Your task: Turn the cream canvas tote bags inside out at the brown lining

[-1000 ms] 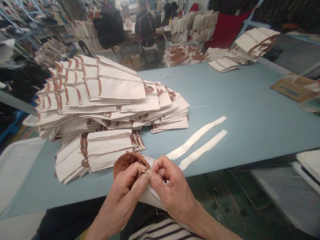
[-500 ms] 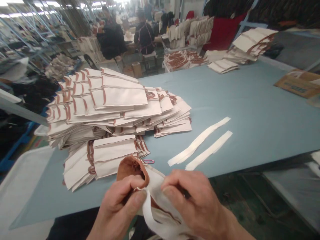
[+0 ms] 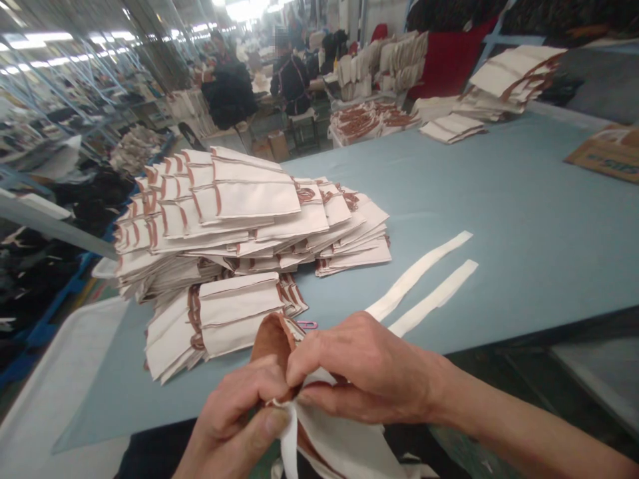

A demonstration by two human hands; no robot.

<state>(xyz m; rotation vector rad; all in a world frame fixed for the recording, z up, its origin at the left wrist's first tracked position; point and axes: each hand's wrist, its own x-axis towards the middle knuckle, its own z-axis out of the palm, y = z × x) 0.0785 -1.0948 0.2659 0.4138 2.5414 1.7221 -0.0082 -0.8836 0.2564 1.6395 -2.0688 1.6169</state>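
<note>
cream-and-brown fabric piece [image 3: 344, 432], hanging before blue counter [image 3: 524, 233]; left grip [image 3: 244, 412] and right grip [image 3: 357, 366] are narrowly pinching its edge, white fabric strip [image 3: 289, 442] dangling; apparently edge-working, next calling for steady alignment.

Left hand [image 3: 242, 402]: bare, curled, thumb and index finger pinched together.
Left thumb [image 3: 273, 420]: nail visible, tip directed toward the right hand.
Right hand [image 3: 359, 366]: bare, back turned upward, index finger and thumb drawn together beside the left fingertips.
Right forearm [image 3: 519, 416]: bare, running toward the lower right.
Fingertip contact between hands: cannot be determined.
</note>
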